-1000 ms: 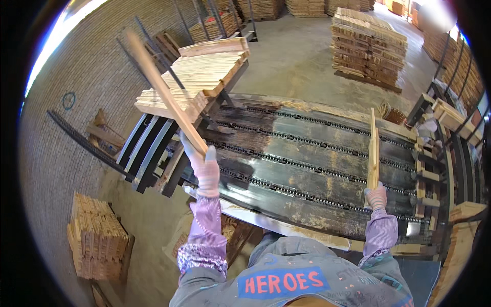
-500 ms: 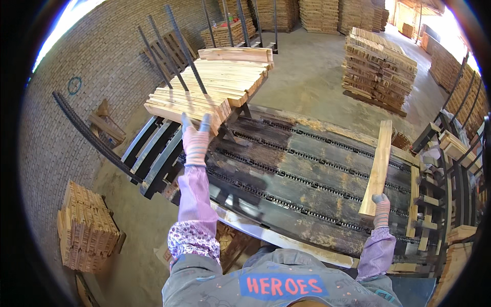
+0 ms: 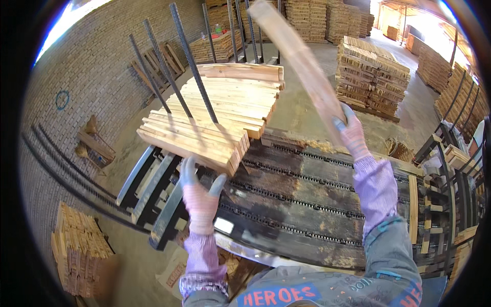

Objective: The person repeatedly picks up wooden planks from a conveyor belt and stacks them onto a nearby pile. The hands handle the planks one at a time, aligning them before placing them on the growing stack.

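Observation:
My right hand (image 3: 352, 134), in a striped glove, is closed round the lower end of a long wooden board (image 3: 302, 56). This board is raised above the chain conveyor (image 3: 307, 204) and tilts up toward the far left. At the left, my gloved left hand (image 3: 198, 192) has thumb and fingers apart and holds nothing. It is just below the near edge of a row of pale wooden boards (image 3: 220, 110) laid side by side; whether the fingertips touch the nearest board I cannot tell. That row rests on dark metal bars (image 3: 156, 187) at the conveyor's left end.
Tall dark ribbed rods (image 3: 190, 64) stand up around the board row. Other curved rods (image 3: 76, 179) stick out at the left. Stacked boards stand on the floor at far right (image 3: 372, 77) and near left (image 3: 82, 245). A metal frame (image 3: 452, 179) borders the conveyor's right end.
My right hand has lifted the board off the conveyor's right part and swung it up and leftward. My left hand has come nearer to me, with its fingers still spread. The view has shifted slightly.

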`<state>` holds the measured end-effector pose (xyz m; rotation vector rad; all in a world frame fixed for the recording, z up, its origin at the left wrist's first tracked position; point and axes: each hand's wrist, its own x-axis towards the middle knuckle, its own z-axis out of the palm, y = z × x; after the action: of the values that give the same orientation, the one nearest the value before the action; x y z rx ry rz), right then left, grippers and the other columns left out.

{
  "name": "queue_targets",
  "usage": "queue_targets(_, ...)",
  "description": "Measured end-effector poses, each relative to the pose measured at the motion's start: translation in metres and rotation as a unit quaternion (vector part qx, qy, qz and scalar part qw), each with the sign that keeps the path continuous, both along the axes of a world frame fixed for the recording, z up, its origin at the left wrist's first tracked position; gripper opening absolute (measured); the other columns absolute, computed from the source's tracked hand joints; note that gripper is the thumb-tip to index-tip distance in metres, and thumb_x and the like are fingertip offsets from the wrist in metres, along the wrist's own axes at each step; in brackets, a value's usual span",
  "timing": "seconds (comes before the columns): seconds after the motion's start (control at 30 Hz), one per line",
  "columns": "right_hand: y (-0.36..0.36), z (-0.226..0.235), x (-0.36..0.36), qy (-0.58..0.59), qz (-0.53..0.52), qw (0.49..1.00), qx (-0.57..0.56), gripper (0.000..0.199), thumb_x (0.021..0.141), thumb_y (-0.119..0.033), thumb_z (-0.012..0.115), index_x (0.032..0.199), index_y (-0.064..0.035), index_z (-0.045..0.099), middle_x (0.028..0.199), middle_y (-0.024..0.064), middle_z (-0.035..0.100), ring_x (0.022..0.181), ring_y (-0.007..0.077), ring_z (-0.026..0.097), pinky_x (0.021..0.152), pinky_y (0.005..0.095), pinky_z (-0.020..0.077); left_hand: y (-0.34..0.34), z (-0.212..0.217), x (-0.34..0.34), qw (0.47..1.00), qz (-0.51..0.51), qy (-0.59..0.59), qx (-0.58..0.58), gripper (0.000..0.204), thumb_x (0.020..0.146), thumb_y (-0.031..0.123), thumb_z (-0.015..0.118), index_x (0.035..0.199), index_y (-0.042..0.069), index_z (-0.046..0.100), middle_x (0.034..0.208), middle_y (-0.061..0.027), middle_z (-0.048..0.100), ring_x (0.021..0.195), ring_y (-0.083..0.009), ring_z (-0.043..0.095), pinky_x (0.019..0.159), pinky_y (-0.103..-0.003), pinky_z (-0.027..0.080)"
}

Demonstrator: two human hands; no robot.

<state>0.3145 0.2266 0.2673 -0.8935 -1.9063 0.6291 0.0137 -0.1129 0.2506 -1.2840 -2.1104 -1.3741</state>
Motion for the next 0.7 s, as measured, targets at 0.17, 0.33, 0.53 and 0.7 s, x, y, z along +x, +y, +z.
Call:
queue_targets(0.17,0.072,0.039,-0.149,-0.087,0.017,0.995,0.046,0.068,0.095,-0.036,0.074,0.154,-0.0131,0.048,0.137,0.0191,0.066,0.126,0.0349,0.064,0.109,0.0396,0.0498,-0.071,0.003,-0.041,0.966,0.116,0.068,-0.223,0.069,0.083,0.027,0.081,0.142,0.002,0.056,0.134,-0.0253,0.061,0.119,-0.046,0.059,0.101,-0.053,0.049)
queue_targets(0.33,0.108,0.08,-0.273,-0.216,0.007,0.972,0.093,0.067,0.096,-0.041,0.073,0.154,-0.0213,0.047,0.137,0.0196,0.066,0.125,0.0364,0.064,0.108,0.0433,0.0509,-0.06,-0.002,-0.058,0.948,0.116,0.079,-0.287,0.059,0.087,0.021,0.074,0.142,0.004,0.058,0.122,-0.0209,0.067,0.1,-0.043,0.064,0.085,-0.052,0.052)
queue_targets(0.53,0.136,0.081,-0.344,-0.489,-0.077,0.864,0.09,0.063,0.097,-0.047,0.069,0.154,-0.0312,0.051,0.157,0.0167,0.051,0.142,0.0365,0.051,0.114,0.0493,0.0435,-0.056,0.019,-0.054,0.937,0.11,0.052,-0.326,0.061,0.084,0.016,0.074,0.141,0.004,0.059,0.121,-0.0214,0.064,0.099,-0.0437,0.062,0.087,-0.051,0.048)
queue_targets(0.7,0.137,0.07,-0.333,-0.495,-0.068,0.861,0.09,0.069,0.094,-0.046,0.071,0.155,-0.0234,0.049,0.16,0.0169,0.047,0.148,0.0372,0.043,0.121,0.0525,0.0349,-0.05,0.013,-0.055,0.944,0.112,0.026,-0.31,0.057,0.084,0.014,0.074,0.138,0.004,0.06,0.121,-0.0223,0.067,0.105,-0.0437,0.063,0.09,-0.05,0.051)
